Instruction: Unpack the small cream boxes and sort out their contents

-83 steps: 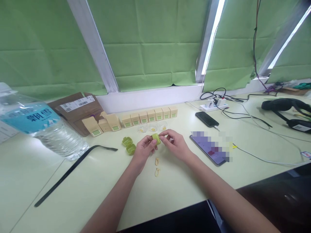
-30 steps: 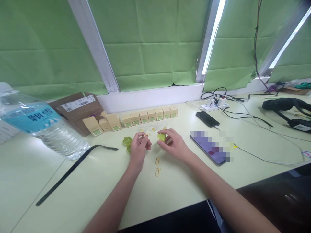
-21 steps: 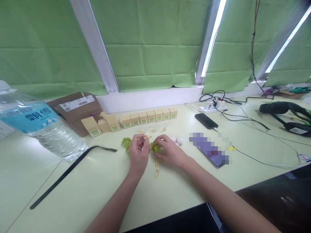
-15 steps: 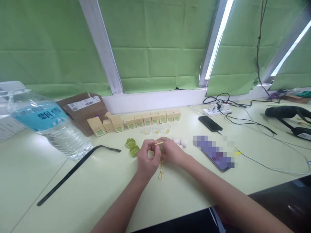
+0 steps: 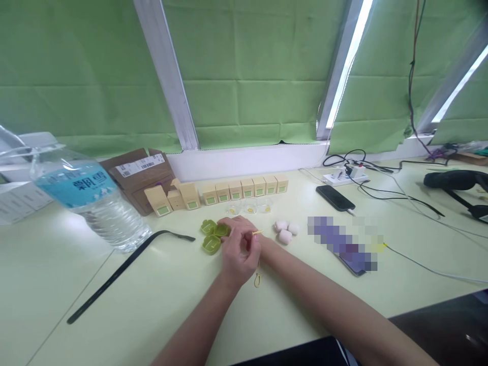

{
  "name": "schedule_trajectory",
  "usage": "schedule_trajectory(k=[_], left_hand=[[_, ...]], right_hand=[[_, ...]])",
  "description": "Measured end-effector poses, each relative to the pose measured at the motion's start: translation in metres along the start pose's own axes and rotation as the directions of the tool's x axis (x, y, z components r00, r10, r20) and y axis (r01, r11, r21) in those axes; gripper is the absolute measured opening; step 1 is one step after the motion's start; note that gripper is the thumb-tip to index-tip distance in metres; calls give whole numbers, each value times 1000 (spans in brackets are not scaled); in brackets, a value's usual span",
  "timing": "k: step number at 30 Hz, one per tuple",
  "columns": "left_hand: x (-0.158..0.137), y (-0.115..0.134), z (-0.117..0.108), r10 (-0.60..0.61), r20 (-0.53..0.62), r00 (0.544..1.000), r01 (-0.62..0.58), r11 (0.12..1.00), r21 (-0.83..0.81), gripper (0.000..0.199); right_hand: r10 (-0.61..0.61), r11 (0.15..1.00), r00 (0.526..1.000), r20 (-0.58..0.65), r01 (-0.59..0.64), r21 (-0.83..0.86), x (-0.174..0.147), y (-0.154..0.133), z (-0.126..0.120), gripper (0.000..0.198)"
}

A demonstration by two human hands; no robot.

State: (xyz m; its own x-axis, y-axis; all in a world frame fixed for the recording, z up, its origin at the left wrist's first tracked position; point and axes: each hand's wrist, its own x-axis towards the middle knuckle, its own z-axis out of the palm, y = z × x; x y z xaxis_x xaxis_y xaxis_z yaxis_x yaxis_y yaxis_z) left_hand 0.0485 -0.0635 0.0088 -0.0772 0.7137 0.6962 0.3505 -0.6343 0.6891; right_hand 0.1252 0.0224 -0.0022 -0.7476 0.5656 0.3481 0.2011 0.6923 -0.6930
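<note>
My left hand (image 5: 241, 254) pinches a small yellow piece (image 5: 257, 232) between thumb and fingertips. Behind it, my right hand (image 5: 233, 222) reaches across to the left, its fingers on a green flower-shaped cup (image 5: 221, 230); part of that grip is hidden. Two more green cups, one at the back (image 5: 208, 226) and one in front (image 5: 211, 244), lie right beside it. Below my wrists a yellow loop (image 5: 258, 280) rests on the table, with another partly covered by my arm. Three pale pink rounded pieces (image 5: 284, 237) sit to the right of my hands.
Three clear domes (image 5: 249, 207) with yellow marks lie before a row of small tan boxes (image 5: 247, 188). A large water bottle (image 5: 102, 203) and black strap (image 5: 125, 269) are at left. Phones (image 5: 335, 197), cables, a power strip (image 5: 345, 176) and headphones (image 5: 457, 188) are at right.
My right hand has moved left, passing behind my left hand to the green cups, where a third cup now shows. The pink pieces are uncovered. My left hand still pinches the yellow piece.
</note>
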Motion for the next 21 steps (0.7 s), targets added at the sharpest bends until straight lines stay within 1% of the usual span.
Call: schedule_trajectory(k=[1, 3, 4, 6, 7, 8, 10, 12, 14, 15, 17, 19, 21], left_hand=[[0, -1, 0, 12, 0, 1000, -12, 1000, -6, 10], [1, -2, -1, 31, -9, 999, -31, 999, -12, 10], [1, -3, -2, 31, -17, 999, -31, 999, -14, 10], [2, -4, -2, 11, -37, 999, -12, 1000, -22, 10], [3, -5, -2, -4, -46, 999, 3, 1000, -30, 10], [3, -5, -2, -19, -53, 998, 16, 999, -43, 9], [5, -6, -2, -53, -51, 997, 50, 997, -62, 9], [7, -7, -1, -108, -27, 994, 106, 993, -59, 7], [9, -8, 0, -180, 23, 983, 181, 983, -29, 6], [10, -8, 0, -217, 54, 975, 218, 976, -7, 6], [11, -10, 0, -280, 113, 953, 278, 960, 36, 7], [11, -10, 0, -320, 158, 934, 314, 947, 59, 7], [11, -10, 1, -341, 178, 923, 336, 940, 61, 8]], right_hand=[[-12, 1000, 999, -31, 11, -6, 1, -1, 2, 29], [-6, 995, 992, -124, -6, -97, 0, -4, 3, 28], [-13, 991, 989, -148, -7, -131, -2, -5, 1, 29], [-13, 986, 987, -158, -14, -167, -9, -8, -5, 28], [-2, 984, 987, -163, -28, -178, -14, -9, -10, 27], [26, 982, 980, -196, -62, -179, -20, -11, -16, 26], [101, 986, 953, -287, -134, -100, -36, -14, -26, 34], [146, 988, 913, -382, -156, 3, -55, -16, -35, 28], [181, 983, 853, -490, -166, 75, -71, -18, -40, 20], [205, 979, 830, -519, -180, 99, -78, -18, -42, 20], [225, 974, 808, -544, -199, 107, -86, -19, -44, 20], [196, 979, 817, -543, -198, 55, -88, -19, -45, 17], [145, 983, 843, -519, -181, -19, -87, -20, -45, 14]])
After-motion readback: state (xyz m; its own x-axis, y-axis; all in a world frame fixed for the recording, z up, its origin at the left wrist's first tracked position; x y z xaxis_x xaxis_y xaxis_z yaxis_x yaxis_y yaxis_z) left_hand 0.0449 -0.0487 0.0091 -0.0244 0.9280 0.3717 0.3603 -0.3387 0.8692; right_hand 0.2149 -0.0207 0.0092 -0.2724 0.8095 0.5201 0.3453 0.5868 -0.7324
